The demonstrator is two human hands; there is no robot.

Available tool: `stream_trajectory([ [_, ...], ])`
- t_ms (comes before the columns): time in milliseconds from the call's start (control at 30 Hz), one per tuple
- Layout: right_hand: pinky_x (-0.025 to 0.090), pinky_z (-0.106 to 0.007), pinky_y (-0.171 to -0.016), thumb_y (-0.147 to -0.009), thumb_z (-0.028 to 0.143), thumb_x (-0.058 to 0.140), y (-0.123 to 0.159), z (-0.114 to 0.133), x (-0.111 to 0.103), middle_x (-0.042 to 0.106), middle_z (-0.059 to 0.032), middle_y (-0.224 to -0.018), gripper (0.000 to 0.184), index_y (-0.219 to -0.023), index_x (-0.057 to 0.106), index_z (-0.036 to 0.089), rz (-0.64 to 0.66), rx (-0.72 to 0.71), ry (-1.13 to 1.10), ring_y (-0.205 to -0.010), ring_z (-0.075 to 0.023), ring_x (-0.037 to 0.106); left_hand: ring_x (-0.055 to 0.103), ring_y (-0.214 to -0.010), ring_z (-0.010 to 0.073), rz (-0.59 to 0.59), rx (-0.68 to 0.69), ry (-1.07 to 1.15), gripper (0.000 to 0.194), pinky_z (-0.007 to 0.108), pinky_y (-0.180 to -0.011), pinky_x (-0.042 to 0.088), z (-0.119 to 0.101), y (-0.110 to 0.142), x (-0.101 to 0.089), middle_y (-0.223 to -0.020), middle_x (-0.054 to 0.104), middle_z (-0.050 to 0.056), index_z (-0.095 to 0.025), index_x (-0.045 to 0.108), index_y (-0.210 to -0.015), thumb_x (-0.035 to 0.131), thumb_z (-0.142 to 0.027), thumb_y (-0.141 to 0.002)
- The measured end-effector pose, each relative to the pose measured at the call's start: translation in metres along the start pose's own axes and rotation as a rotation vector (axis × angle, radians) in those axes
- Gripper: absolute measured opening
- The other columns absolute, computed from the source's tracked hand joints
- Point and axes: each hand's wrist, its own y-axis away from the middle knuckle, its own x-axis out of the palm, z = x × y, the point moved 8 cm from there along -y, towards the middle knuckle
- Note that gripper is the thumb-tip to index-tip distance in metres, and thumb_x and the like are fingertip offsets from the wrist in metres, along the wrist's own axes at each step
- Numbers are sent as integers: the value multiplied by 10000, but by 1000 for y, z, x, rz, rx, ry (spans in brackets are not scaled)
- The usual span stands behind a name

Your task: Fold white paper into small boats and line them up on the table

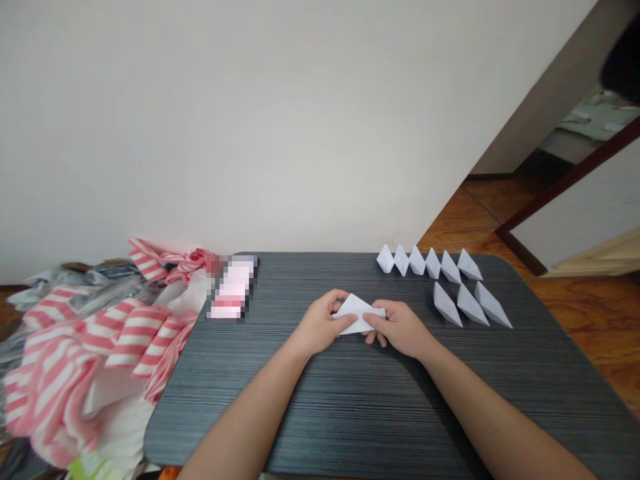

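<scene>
A folded white paper (354, 307), pointed at the top with a flat band along its lower side, is held above the middle of the dark table. My left hand (323, 321) grips its left end, thumb across the front and fingers behind. At the right end my right hand (397, 327) pinches it the same way, some fingertips showing below. Both thumbs press on the lower band. To the right stand folded paper boats in two rows, among them one boat (469, 265) at the back and another (473, 305) nearer me.
The dark, rounded table (350, 413) stands against a white wall (300, 133). A blurred-out phone-like object (231, 290) lies at its back left. Red-and-white striped cloth (65, 373) and plastic bags are heaped left of the table. Wooden floor (580, 307) shows on the right.
</scene>
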Motion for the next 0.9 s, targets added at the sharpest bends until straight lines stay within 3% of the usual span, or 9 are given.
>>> stream_trajectory([
  [200,364,-188,-384,-853,379,533,0,6,-3,685,-44,-589,282,-730,586,131,-19,-15,-54,-375,-80,504,444,-480,56,-2,-7,45,299,157,-432,325,2,0,-1,-664,563,-18,-154,513,-990,620,-321,-766],
  [500,425,-215,-393,-822,433,566,-2,-5,-9,702,-72,-655,304,-756,554,136,-67,-9,-161,-488,-145,628,520,-469,86,-42,-39,71,328,182,-445,406,7,-3,-8,-582,559,-36,-166,505,-997,619,-366,-764],
  [900,441,-219,-394,-801,465,581,-3,-7,-11,707,-78,-664,336,-760,559,132,-87,-7,-190,-518,-164,655,545,-479,99,-44,-40,95,377,198,-470,433,7,-5,-8,-565,593,-18,-137,512,-1058,623,-349,-766],
])
